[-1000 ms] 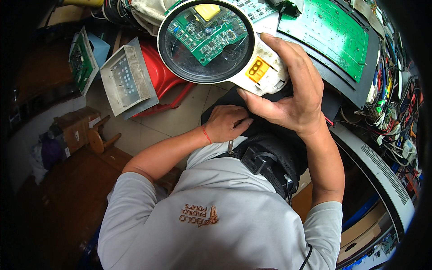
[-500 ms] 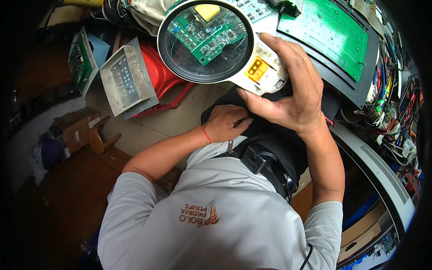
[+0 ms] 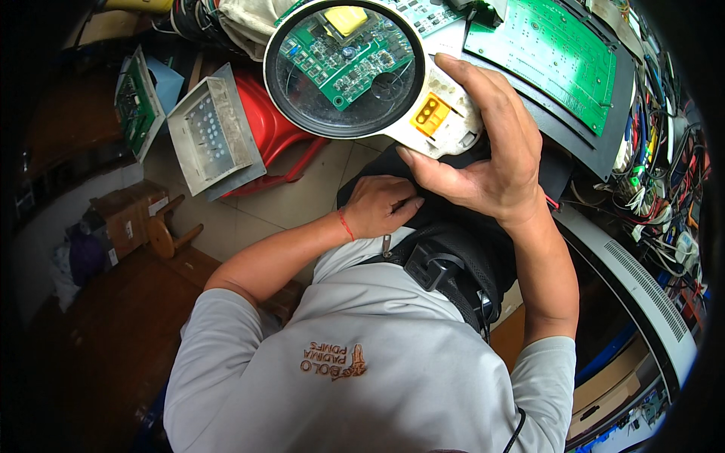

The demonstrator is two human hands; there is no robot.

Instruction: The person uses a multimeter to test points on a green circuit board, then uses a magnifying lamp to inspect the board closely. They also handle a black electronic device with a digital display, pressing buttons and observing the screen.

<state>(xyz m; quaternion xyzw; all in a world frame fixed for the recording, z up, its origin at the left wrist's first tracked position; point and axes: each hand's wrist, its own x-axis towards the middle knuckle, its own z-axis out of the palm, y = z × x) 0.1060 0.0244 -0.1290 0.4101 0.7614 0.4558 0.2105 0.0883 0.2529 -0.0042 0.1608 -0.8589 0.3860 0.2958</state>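
Observation:
My right hand (image 3: pixel 491 143) is wrapped round the white end of a round magnifying lamp (image 3: pixel 445 121), thumb along its near edge and fingers over the far side. A yellow switch panel (image 3: pixel 430 115) sits on this end. Through the black-rimmed lens (image 3: pixel 343 72) I see a green circuit board (image 3: pixel 355 57) with small parts and a yellow block. My left hand (image 3: pixel 380 208) rests on my lap, fingers curled in and thumb lying across; nothing shows in it.
A large green circuit board (image 3: pixel 547 57) lies on a dark panel at the far right. Tangled wires (image 3: pixel 664 166) crowd the right edge. At left, a metal tray (image 3: pixel 211 128) leans on a red stool (image 3: pixel 264 121). Boxes (image 3: pixel 128 215) and a small wooden stool (image 3: pixel 170 230) stand lower left.

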